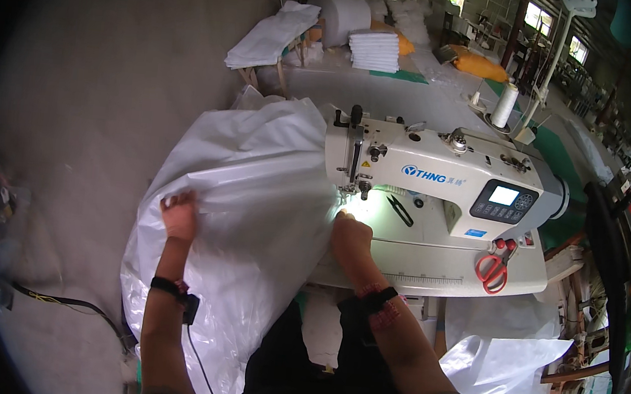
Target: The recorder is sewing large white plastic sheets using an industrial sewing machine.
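A large white plastic sheet [253, 214] drapes over the left side of the sewing machine's table and hangs down toward my lap. My left hand [178, 216] lies on it at the left, fingers bent and a little apart. Close to the lit needle area, my right hand [352, 238] is closed on the sheet's right edge, its fingertips partly hidden. Just above that hand stands the head of the white sewing machine [425, 166], with the presser foot beside my fingers. Black thread snips [400, 210] and red-handled scissors [492, 272] rest on the machine bed.
A white thread cone [504, 105] stands behind the machine. Folded white sheets [274, 35] lie on a stand at the far left, near a white stack [373, 51]. More white sheeting [497, 366] hangs at the lower right. A black cable [77, 302] runs along the floor.
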Demonstrator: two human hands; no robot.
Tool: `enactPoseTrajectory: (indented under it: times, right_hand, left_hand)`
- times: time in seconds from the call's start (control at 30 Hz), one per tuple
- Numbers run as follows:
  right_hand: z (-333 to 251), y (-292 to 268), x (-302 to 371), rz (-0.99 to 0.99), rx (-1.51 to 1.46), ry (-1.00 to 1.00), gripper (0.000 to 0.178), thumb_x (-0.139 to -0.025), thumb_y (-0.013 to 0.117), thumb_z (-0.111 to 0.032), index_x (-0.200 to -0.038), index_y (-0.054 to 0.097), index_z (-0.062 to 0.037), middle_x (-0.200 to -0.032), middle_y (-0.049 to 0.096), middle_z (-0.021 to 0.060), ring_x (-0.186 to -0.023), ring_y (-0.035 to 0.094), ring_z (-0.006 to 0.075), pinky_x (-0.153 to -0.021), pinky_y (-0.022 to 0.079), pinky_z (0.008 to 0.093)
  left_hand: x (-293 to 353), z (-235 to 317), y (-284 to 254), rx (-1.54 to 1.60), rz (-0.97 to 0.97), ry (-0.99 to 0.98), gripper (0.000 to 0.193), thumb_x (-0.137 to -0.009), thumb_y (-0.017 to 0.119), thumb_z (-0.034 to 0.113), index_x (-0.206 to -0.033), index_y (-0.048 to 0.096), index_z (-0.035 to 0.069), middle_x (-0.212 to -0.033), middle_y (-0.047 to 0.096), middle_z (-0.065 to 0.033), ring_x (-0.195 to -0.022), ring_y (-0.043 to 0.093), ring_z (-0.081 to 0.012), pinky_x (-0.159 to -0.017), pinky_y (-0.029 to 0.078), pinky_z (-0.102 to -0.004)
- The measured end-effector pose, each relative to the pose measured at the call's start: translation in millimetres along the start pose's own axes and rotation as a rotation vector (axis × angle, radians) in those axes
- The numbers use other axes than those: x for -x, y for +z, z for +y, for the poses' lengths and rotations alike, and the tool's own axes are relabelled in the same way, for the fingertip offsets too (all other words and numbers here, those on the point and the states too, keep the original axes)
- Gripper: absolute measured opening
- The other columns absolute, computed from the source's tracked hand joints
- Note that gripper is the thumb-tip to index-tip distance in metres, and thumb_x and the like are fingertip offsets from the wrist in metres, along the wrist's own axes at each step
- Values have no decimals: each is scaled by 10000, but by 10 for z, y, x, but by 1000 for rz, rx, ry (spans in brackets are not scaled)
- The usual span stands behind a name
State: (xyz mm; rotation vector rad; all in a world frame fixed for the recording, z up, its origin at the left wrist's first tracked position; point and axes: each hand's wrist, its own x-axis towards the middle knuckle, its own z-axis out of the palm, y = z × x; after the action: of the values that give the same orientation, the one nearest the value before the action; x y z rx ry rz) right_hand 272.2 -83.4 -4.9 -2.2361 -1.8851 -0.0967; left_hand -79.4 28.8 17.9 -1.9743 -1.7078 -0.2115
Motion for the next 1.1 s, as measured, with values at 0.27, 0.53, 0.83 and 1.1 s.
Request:
enactPoseTrajectory:
  times: [0.27,0.53,0.83,1.1]
  right_hand:
    - [56,72,4,106,-61,-54,159,-830,483,-89,-950,556,-17,-813,641,130,-692,663,269,-576,519,368]
    - [76,160,25,236,-72,-51,164,-823,496,-109,-933,569,-13,-785,648,93,-613,656,237,-531,520,325]
    - [-25,253,798,273,-236,-377,377,-835,581,-266,-1138,565,-43,-779,612,118,-698,621,249,-619,501,384]
    - [-313,384,1464,-453,-1499,356,388,-888,549,-365,-928,652,7,-702,634,98,-690,606,192,-601,461,370]
  left_hand:
    - [277,-424,-163,5,171,7,303,-769,512,37,-1029,608,159,-875,640,-40,-848,618,-227,-928,386,-472]
    - [316,-839,-1415,120,494,44,292,-732,503,-1,-920,678,139,-852,658,-55,-832,612,-239,-923,400,-445]
    - [1939,-16,-2389,429,-1001,535,229,-812,532,133,-1003,652,97,-953,649,-142,-935,611,-325,-833,467,-406]
    - [1808,1364,-1548,946,-210,710,281,-852,616,299,-1073,614,124,-1018,627,-161,-912,612,-327,-846,466,-418]
